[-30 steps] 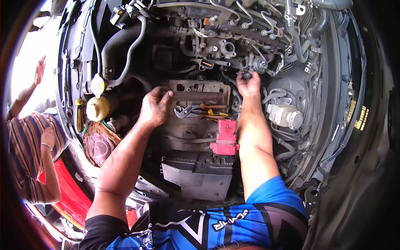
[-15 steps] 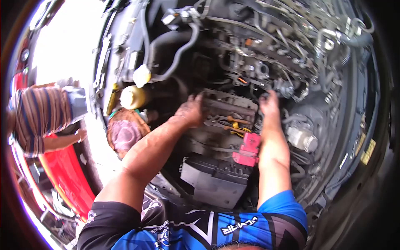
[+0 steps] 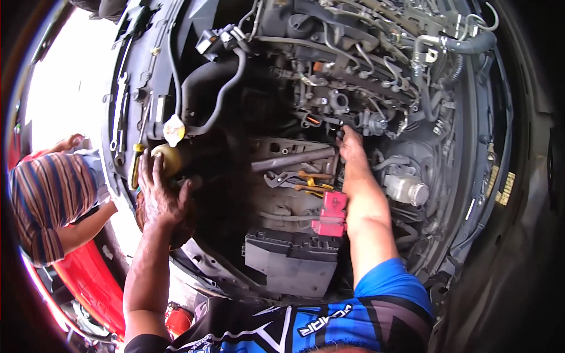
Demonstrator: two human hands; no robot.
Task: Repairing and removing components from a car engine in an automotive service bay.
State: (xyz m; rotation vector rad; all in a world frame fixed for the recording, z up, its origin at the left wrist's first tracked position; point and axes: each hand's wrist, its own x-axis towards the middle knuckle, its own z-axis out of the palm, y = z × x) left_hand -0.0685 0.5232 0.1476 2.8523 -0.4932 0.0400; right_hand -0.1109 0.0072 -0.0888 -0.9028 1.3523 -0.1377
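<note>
My left hand [image 3: 166, 194] reaches over the left side of the engine bay with fingers apart, beside a yellow reservoir [image 3: 168, 157] and over a brownish tray mostly hidden beneath it. My right hand [image 3: 351, 144] has curled fingertips at the engine's lower fittings; what they hold is too dark to make out. Between my arms, a grey tube [image 3: 294, 157] lies across a metal tray [image 3: 276, 206], with adjustable pliers [image 3: 279, 177] and orange-handled tools [image 3: 312, 183] below it. A red terminal cover [image 3: 332, 212] sits beside my right forearm, above a black box [image 3: 288, 262].
Wrenches [image 3: 119, 117] and a yellow screwdriver [image 3: 136, 153] lie along the left edge. A co-worker in a striped shirt [image 3: 53, 194] is beside a red car [image 3: 94, 276] at the left. A white-capped reservoir [image 3: 406, 188] sits at the right, hoses and pipes above.
My left hand has left the grey tube and moved left toward the yellow reservoir. My right hand stays at the engine fittings. The view has shifted, and the co-worker's arms have lowered.
</note>
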